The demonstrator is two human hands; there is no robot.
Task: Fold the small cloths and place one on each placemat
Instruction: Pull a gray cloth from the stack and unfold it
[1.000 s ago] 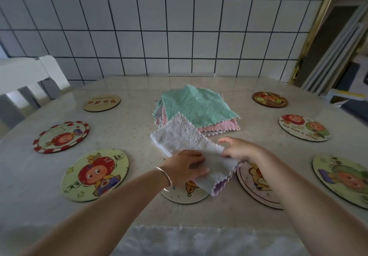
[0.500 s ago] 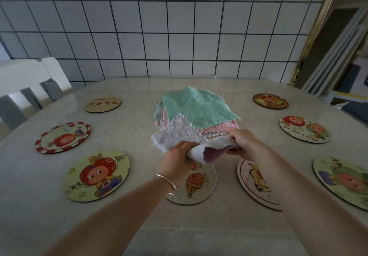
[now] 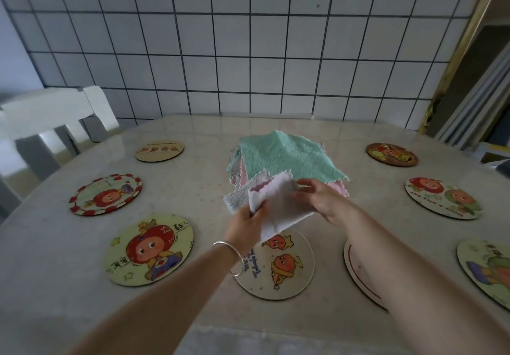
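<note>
A pale lilac cloth [image 3: 278, 205] lies doubled over in the middle of the table, its near half folded back onto the far half. My left hand [image 3: 247, 223] pinches its near left edge. My right hand [image 3: 321, 198] holds its right side, fingers spread on top. Behind it sits a stack of cloths [image 3: 287, 158], green on top with pink beneath. A round white placemat with orange figures [image 3: 278, 269] lies just below the cloth. Another round placemat [image 3: 358, 274] is partly hidden under my right forearm.
Round cartoon placemats ring the table: three on the left [image 3: 150, 249] [image 3: 106, 193] [image 3: 159, 150] and three on the right [image 3: 392, 154] [image 3: 441, 197] [image 3: 485, 269]. A white chair [image 3: 49, 122] stands at the left. A tiled wall rises behind the table.
The lilac cloth lay flat a second ago. Both hands lifted its near edge and carried it away from me, folding it over onto its far half.
</note>
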